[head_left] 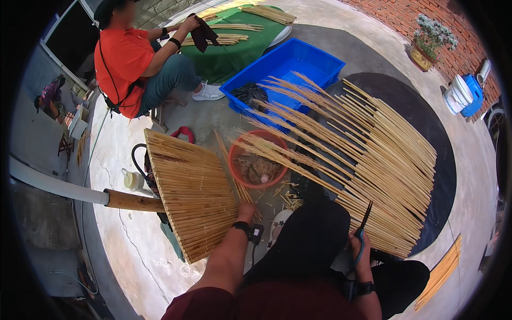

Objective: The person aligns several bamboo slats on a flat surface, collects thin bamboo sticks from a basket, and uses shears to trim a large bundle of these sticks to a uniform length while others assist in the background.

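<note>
My right hand point(361, 258) is closed round the teal handles of a pair of scissors point(360, 236), its dark blades pointing away from me. By the lower right edge of a slatted reed mat point(194, 192), my left hand point(246, 212) looks closed; what is in its fingers is hidden. A few thin reed stalks point(242, 192) run past that hand. The mat stands tilted to my left, its slats lying side by side. To my right, many long reed stalks point(397, 165) are spread in rows, some with feathery heads pointing left.
An orange basin point(231, 165) with trimmings stands ahead, a blue tub point(333, 63) beyond it. The stalks rest on a dark round surface point(445, 197). A person in orange point(125, 64) sits far left, holding dark cloth point(202, 34) beside a green-covered table point(229, 58). A pipe point(58, 184) reaches the mat.
</note>
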Demonstrator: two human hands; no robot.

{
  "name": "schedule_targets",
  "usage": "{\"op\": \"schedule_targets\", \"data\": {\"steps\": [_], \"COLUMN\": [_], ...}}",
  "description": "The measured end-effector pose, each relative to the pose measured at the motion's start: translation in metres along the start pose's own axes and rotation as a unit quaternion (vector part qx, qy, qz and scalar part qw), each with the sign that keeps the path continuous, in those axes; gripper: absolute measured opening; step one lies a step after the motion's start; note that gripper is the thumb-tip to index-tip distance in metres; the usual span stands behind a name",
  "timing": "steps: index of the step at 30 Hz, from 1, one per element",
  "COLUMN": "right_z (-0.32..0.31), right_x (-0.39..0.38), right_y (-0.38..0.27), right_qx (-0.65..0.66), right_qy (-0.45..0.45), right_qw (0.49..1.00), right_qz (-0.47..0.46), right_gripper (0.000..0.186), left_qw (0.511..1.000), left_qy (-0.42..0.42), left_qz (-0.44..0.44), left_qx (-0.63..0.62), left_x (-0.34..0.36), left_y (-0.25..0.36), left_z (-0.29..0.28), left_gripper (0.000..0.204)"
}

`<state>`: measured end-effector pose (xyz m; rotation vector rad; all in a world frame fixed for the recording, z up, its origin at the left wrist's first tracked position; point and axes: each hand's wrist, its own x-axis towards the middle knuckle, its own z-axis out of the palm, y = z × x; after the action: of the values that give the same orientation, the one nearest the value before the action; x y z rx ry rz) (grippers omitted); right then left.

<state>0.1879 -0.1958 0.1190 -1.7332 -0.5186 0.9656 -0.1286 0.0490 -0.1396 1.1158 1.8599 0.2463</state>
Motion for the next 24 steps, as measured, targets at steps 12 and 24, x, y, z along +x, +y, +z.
{"op": "schedule_targets", "data": {"steps": [12,24], "right_z": [0.006,-0.027], "right_x": [0.006,-0.001], "right_y": [0.024,0.043], "right_qx": [0.276,0.323], "right_qy": [0.069,0.222], "right_qw": [0.951,0.917], "right_qz": [0.118,0.072], "right_gripper": [0.023,0.028], "left_qw": [0.873,0.655], "left_qy": [-0.255,-0.138], "left_qz": [0.249,0.563], "left_qx": [-0.333,0.485], "left_x": [-0.203,-0.269], "left_y": [0.281,0.267], "left_z": [-0.153,0.042], "left_gripper": [0.035,0.062]}}
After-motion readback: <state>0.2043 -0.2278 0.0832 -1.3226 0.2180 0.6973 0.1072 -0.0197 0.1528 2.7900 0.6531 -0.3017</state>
